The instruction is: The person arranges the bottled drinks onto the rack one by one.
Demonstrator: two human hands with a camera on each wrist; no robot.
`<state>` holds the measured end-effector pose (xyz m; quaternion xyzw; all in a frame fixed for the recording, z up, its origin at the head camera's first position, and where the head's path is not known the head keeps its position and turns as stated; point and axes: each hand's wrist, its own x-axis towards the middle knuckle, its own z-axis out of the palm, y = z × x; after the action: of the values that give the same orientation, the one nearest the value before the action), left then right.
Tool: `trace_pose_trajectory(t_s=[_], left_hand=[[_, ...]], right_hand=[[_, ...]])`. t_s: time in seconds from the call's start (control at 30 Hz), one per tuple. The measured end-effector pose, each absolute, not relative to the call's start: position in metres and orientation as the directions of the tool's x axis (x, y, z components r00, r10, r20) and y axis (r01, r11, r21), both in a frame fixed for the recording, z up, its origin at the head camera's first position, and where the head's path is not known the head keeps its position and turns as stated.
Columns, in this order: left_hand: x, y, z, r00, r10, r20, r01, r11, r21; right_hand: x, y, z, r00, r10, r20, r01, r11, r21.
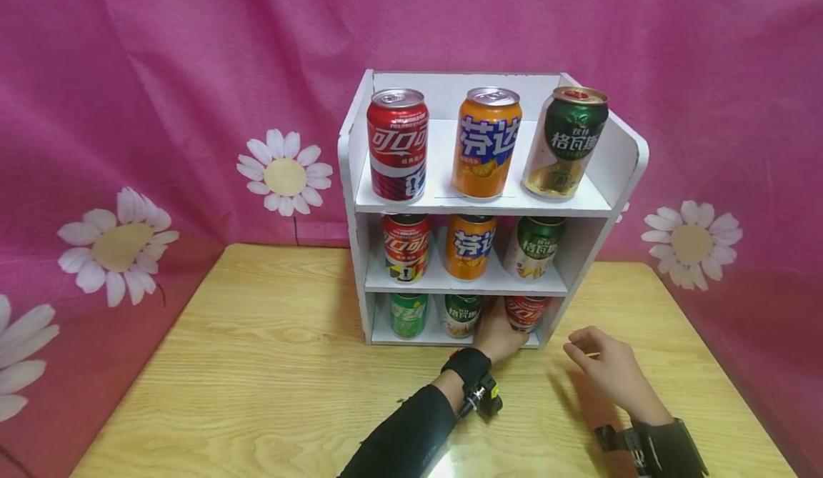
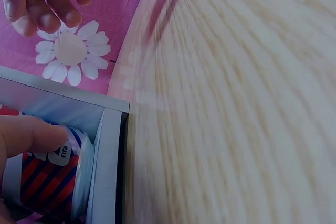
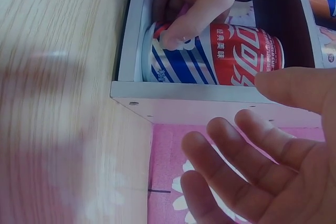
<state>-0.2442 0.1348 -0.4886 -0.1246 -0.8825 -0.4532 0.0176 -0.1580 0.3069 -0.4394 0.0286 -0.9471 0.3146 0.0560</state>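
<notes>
A red Coca-Cola can (image 1: pixel 529 311) stands in the right part of the bottom level of a white three-level shelf (image 1: pixel 434 341). My left hand (image 1: pixel 499 335) reaches in and grips the can low down; in the right wrist view its thumb (image 3: pixel 184 31) lies across the blue-striped base of the can (image 3: pixel 239 51), while the fingers go behind it and are partly hidden. Just left of that hand is a green kvass can (image 1: pixel 461 315). Outside the shelf's right side, my right hand (image 1: pixel 607 365) hangs above the table with loosely bent fingers, holding nothing.
A green can (image 1: pixel 408 314) is at the bottom left. Cola, orange Fanta (image 1: pixel 471 246) and kvass cans fill the middle level; another cola (image 1: pixel 397 146), Fanta (image 1: pixel 486 142) and kvass (image 1: pixel 566 142) stand on top. Behind the wooden table (image 1: pixel 270 364) hangs a pink flowered cloth (image 1: pixel 193 49).
</notes>
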Motion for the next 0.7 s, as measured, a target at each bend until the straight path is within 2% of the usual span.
trace_pose_trajectory(t_s=[0.43,0.7], left_hand=[[-0.2466,0.1395,-0.4937,-0.969,0.143,0.201,0.246,0.556,0.794],[-0.2431,0.1387,-0.4946,-0.968,0.148,0.201,0.25,0.548,0.799]], right_hand=[[-0.1603,0.3085,-0.4397,-0.989,-0.013,0.146,-0.098,0.8,-0.592],[-0.1591,0.3109,-0.4425,-0.989,-0.006,0.145,-0.09,0.808,-0.582]])
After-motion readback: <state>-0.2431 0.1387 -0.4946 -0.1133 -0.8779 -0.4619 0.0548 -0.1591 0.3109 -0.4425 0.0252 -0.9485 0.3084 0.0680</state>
